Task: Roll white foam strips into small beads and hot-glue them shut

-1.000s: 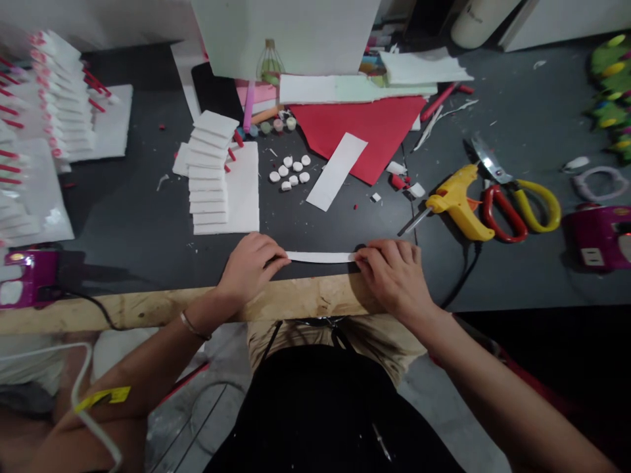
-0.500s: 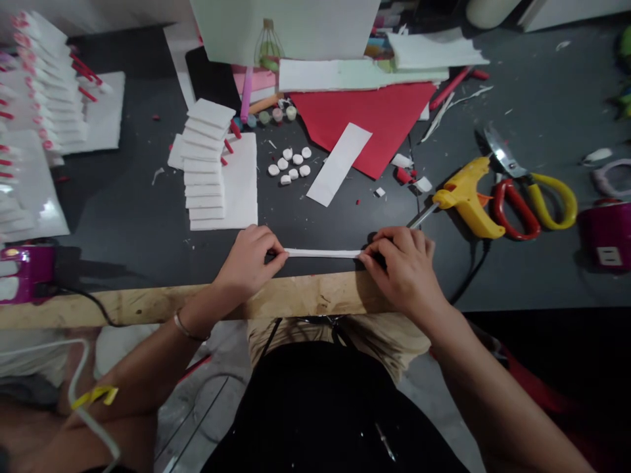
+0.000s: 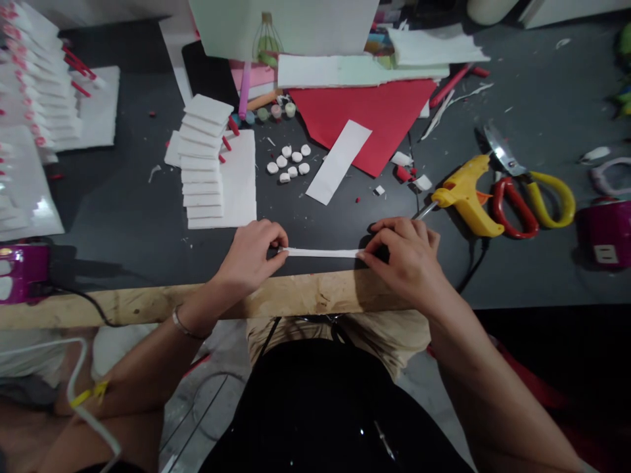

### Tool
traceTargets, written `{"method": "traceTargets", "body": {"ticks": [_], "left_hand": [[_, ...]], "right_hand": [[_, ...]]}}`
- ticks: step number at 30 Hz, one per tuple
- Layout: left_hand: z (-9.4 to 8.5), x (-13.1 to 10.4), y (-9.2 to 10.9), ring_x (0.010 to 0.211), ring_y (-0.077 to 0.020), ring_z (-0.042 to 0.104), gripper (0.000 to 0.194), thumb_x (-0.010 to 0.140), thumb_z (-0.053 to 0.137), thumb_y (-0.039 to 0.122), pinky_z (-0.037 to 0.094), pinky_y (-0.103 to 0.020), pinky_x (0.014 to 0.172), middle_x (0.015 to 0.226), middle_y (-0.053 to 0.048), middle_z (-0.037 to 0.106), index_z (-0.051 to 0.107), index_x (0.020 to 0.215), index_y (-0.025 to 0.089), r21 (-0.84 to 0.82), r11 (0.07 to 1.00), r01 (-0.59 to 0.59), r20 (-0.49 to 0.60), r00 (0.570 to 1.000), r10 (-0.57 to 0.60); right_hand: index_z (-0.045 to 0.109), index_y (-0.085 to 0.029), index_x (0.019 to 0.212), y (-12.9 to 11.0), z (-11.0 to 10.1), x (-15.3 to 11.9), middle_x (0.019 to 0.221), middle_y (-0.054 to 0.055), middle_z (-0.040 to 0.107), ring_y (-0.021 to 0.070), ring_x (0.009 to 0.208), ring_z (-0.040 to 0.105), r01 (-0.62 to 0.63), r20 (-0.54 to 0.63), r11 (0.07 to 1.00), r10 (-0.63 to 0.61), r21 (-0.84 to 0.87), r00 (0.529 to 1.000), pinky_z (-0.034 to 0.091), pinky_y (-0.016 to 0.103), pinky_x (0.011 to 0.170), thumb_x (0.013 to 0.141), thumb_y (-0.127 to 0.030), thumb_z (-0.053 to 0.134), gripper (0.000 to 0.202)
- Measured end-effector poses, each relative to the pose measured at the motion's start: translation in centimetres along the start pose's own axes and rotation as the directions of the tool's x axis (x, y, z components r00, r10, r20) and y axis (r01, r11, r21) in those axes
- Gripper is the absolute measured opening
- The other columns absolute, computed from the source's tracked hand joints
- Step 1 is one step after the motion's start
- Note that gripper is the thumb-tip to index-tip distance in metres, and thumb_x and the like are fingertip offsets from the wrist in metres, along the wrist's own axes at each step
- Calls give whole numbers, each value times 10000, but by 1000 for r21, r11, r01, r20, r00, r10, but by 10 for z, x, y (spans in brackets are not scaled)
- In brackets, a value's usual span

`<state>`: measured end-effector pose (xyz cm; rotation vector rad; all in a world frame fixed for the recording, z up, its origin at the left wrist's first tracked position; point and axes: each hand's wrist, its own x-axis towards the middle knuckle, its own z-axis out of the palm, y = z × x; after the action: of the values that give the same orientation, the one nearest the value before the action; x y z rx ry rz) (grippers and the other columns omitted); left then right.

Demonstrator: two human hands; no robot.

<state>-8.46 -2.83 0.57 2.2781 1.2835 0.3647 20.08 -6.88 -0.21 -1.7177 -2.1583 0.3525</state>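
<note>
A narrow white strip [image 3: 323, 253], perhaps foam or folded paper, lies level near the table's front edge. My left hand [image 3: 256, 253] pinches its left end between thumb and fingers. At the other end, the thumb and fingers of my right hand [image 3: 401, 253] are closed on the strip. Just beyond my right hand rests a yellow glue gun [image 3: 468, 197], its metal nozzle pointing toward my knuckles. Ahead of the strip are several small white round pieces [image 3: 288, 164] and a wider white rectangular strip [image 3: 339, 162] that partly overlaps a red sheet [image 3: 362, 108].
White rectangles [image 3: 202, 177] are stacked in a fan on a white sheet at left. Scissors [image 3: 527, 190] with red and yellow handles lie right of the glue gun. Purple power sockets [image 3: 608, 230] sit far right. A wooden strip [image 3: 315, 293] edges the table.
The fingers of both hands have shifted slightly on the strip, the right-hand fingers lifting and curling a little more. The strip stays in nearly the same place.
</note>
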Motion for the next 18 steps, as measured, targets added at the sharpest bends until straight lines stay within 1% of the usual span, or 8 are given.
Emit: {"method": "traceTargets", "body": {"ticks": [1, 3, 6, 9, 11, 13, 16, 18], "left_hand": [[1, -2, 0, 776, -172, 554, 69, 869, 586, 182, 402, -323, 689, 843, -30, 623, 651, 888, 198, -2, 1000, -12, -1, 1000, 12], [3, -5, 0, 826, -180, 559, 196, 895, 542, 150, 401, -341, 730, 921, -36, 622, 687, 996, 237, 25, 997, -68, -2, 998, 68], [4, -9, 2, 867, -193, 536, 356, 904, 495, 101, 381, -356, 756, 969, -40, 612, 706, 1094, 317, 141, 973, -183, 29, 983, 181], [3, -10, 8, 895, -211, 522, 366, 918, 510, 124, 375, -359, 750, 979, -47, 634, 688, 1153, 341, 269, 934, -235, 63, 972, 227], [4, -10, 16, 912, -226, 522, 319, 929, 522, 156, 386, -365, 739, 1013, -64, 653, 679, 1166, 302, 342, 903, -258, 67, 966, 251], [6, -9, 26, 914, -238, 525, 267, 938, 516, 168, 408, -369, 723, 1034, -95, 662, 679, 1143, 218, 404, 863, -303, 82, 952, 295], [12, -7, 40, 866, -234, 533, 215, 941, 477, 114, 449, -353, 711, 954, -114, 661, 675, 1025, 112, 468, 807, -361, 152, 932, 329], [15, -5, 46, 855, -231, 540, 202, 934, 465, 78, 465, -340, 708, 929, -113, 655, 662, 974, 95, 489, 792, -366, 185, 931, 316]], "right_hand": [[616, -214, 756, 0, 0, 0, 1108, 76, 625, 277, 1013, 505, -4, -1, 1000, 4, 4, 1000, 313, 438, 860, 871, -301, 636, 146], [618, -214, 760, 0, 1, 1, 1117, 74, 626, 276, 1014, 507, -8, 1, 1000, 8, 5, 1000, 310, 435, 856, 869, -292, 641, 136], [650, -227, 805, -4, 1, 1, 1120, 67, 625, 269, 1007, 504, 6, -12, 1000, -6, -18, 1000, 303, 426, 845, 869, -269, 643, 78], [686, -260, 848, -12, 0, -2, 1089, 50, 642, 260, 988, 492, 52, -56, 995, -57, -84, 997, 292, 420, 848, 883, -231, 631, 71], [695, -275, 874, -18, 0, -6, 1057, 42, 665, 254, 977, 490, 102, -60, 985, -111, -143, 992, 288, 416, 860, 899, -199, 608, 118], [693, -275, 940, -23, -1, -11, 1037, 37, 687, 246, 967, 493, 171, -14, 966, -177, -195, 984, 293, 405, 863, 917, -170, 576, 159], [679, -249, 1013, -26, -3, -14, 990, 32, 706, 229, 934, 496, 275, 48, 927, -272, -255, 961, 304, 386, 849, 944, -147, 526, 196], [676, -232, 995, -26, -6, -13, 943, 27, 709, 221, 912, 494, 323, 48, 899, -324, -297, 945, 307, 377, 841, 961, -148, 505, 193]]}}
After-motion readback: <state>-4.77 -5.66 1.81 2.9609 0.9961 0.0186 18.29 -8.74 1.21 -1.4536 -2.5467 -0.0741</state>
